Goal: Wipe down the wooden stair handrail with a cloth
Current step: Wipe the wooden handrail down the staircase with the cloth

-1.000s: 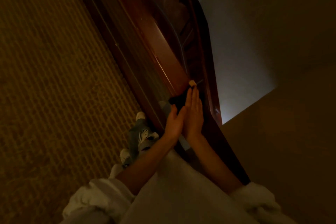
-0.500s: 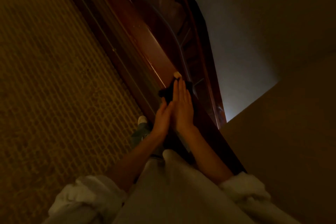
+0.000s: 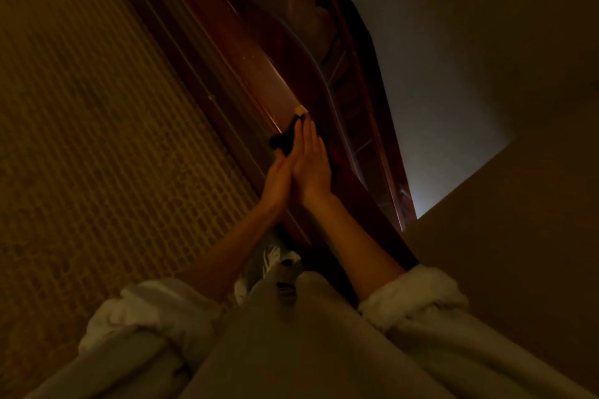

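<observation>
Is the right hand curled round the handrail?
No: the right hand lies flat and straight, pressing the dark cloth onto the handrail.

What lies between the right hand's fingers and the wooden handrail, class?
A dark cloth. In the head view, the right hand presses it onto the handrail with straight fingers.

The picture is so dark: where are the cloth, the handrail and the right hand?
cloth point(image 3: 280, 141), head view, dark bunched part
handrail point(image 3: 259, 78), head view, polished top face
right hand point(image 3: 312, 167), head view, back of hand
</observation>
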`<act>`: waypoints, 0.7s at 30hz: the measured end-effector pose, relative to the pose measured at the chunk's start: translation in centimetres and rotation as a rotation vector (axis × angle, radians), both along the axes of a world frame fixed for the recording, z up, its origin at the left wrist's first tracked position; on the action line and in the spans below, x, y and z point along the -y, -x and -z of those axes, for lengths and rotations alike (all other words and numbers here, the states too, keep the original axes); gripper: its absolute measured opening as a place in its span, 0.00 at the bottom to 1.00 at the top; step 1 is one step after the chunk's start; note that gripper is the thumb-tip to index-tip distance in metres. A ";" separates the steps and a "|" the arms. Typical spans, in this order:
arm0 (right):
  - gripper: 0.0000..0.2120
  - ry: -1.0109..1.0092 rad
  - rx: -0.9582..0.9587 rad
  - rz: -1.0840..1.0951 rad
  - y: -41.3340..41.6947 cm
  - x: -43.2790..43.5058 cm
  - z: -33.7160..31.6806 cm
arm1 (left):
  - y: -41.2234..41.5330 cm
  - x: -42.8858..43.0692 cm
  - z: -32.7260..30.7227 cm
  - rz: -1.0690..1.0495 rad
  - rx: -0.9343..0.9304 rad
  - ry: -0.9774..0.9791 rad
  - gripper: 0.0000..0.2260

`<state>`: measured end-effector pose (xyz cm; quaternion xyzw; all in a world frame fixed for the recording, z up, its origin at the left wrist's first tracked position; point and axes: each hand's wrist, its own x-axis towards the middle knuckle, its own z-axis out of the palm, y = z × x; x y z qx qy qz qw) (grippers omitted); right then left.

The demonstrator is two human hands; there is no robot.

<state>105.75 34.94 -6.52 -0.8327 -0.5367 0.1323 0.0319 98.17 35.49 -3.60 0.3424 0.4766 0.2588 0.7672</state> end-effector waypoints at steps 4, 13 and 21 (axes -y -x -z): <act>0.31 -0.003 -0.057 -0.039 -0.3 4.2 -0.1 | 1.4 3.2 0.5 0.188 -0.058 -0.034 0.22; 0.30 0.059 0.013 -0.037 0.9 -2.3 -1.4 | 0.4 -1.3 0.0 0.072 -0.086 -0.049 0.20; 0.33 0.001 0.023 -0.002 -0.7 6.2 -0.1 | 1.5 6.3 1.0 0.213 -0.073 0.011 0.18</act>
